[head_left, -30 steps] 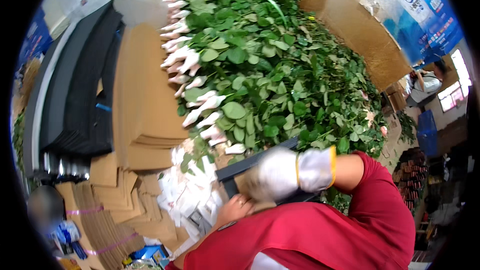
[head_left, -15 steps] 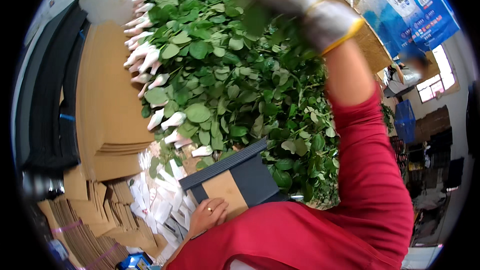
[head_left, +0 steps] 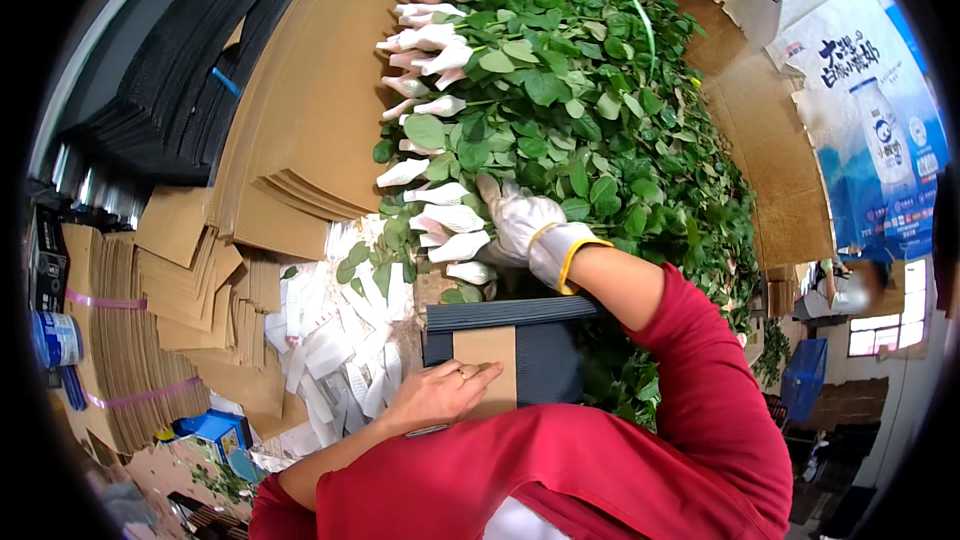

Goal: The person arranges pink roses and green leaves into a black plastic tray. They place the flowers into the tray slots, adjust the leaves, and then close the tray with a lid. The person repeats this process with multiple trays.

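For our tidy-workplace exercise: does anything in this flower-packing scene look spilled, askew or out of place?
Yes. White paper slips lie scattered in a loose heap beside the dark tray, below the stacked cardboard sheets, with stray green leaves fallen among them. The wrapped flower stems lie in an orderly row.

Loose white paper labels (head_left: 335, 340) lie heaped at centre left, below flat brown cardboard sheets (head_left: 310, 110). Folded brown cartons bound with pink tape (head_left: 120, 340) stand at far left. A dark corrugated box with a tan cardboard patch (head_left: 520, 350) sits at centre. A blue-and-white printed poster (head_left: 870, 130) hangs at upper right.
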A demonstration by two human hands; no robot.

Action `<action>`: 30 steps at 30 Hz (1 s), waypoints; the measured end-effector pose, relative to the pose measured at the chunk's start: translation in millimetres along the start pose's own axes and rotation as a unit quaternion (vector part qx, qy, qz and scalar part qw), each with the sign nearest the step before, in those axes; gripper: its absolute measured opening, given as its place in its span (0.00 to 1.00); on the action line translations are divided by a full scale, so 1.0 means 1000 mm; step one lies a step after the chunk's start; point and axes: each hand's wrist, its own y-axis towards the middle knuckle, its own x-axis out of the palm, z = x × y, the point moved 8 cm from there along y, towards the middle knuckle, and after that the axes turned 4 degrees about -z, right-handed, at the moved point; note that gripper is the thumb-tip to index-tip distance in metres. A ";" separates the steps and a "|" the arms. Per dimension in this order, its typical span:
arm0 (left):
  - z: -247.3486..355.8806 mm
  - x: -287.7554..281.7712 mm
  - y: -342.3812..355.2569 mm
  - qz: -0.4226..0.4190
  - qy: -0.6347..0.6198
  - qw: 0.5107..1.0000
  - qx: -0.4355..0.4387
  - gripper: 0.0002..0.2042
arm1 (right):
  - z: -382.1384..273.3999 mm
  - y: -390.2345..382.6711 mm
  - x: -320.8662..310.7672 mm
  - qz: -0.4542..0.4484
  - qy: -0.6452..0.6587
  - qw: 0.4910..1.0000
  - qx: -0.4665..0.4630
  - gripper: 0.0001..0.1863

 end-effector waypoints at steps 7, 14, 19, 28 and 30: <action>-0.005 0.002 -0.009 -0.017 -0.046 0.998 -0.034 0.19 | -0.002 -0.064 -0.146 0.033 0.188 0.975 -0.117 0.30; 0.003 -0.006 -0.003 -0.033 -0.031 0.998 -0.034 0.17 | 0.123 -0.171 -0.320 0.304 0.184 0.894 -0.275 0.29; 0.015 -0.006 -0.004 -0.059 -0.009 0.998 0.002 0.17 | 0.173 -0.288 -0.410 0.497 -0.003 0.841 -0.215 0.30; 0.021 -0.007 -0.001 -0.043 -0.008 0.999 0.014 0.11 | 0.028 -0.387 -0.437 0.508 0.216 0.721 -0.420 0.31; 0.015 0.000 -0.004 -0.039 0.009 0.999 0.009 0.13 | 0.011 -0.385 -0.398 0.585 0.140 0.641 -0.477 0.32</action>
